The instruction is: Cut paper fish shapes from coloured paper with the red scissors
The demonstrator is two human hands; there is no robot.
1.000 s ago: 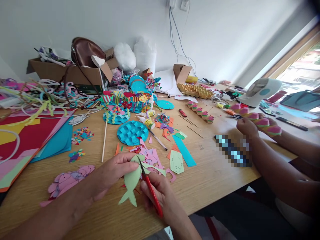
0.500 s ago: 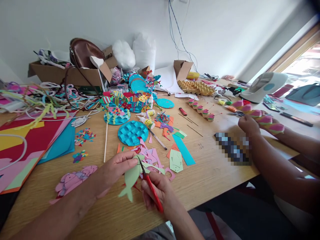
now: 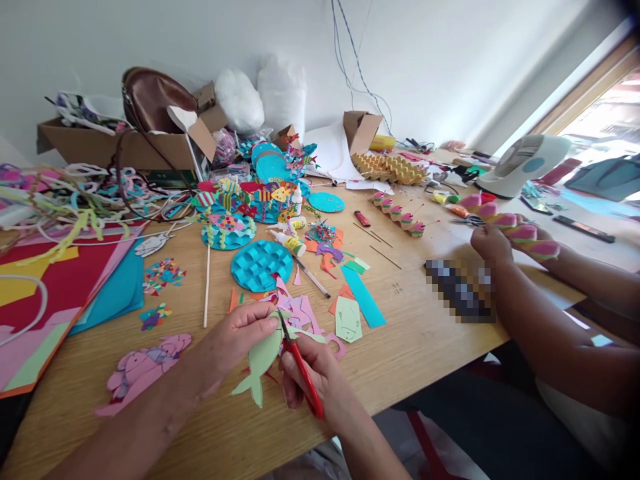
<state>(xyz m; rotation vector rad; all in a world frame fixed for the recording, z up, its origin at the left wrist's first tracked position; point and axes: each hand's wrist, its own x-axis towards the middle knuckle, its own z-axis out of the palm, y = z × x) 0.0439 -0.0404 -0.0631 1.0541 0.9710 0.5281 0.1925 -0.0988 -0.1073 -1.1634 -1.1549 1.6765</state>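
My left hand (image 3: 253, 328) pinches the top of a light green paper fish (image 3: 263, 357), whose forked tail points down toward the table's front edge. Red-handled scissors (image 3: 306, 380) are in my right hand (image 3: 313, 373), with their dark blades at the upper edge of the green paper. Under and behind both hands lie pink paper scraps (image 3: 306, 313). A green paper piece with a fish drawn on it (image 3: 349, 319) rests to the right of them. Pink paper fish (image 3: 145, 367) are piled left of my left forearm.
Behind are a blue woven disc (image 3: 262, 265), a pen (image 3: 313, 279), glue bottles (image 3: 290, 243) and a wooden stick (image 3: 207, 287). Coloured sheets (image 3: 45, 293) lie at left, a cardboard box (image 3: 125, 150) at the back. At right, another person's hands hold a painted egg-carton strip (image 3: 520, 231).
The camera view has shifted slightly, so the table's contents appear a little to the left. My hands keep the same holds on the green fish and scissors.
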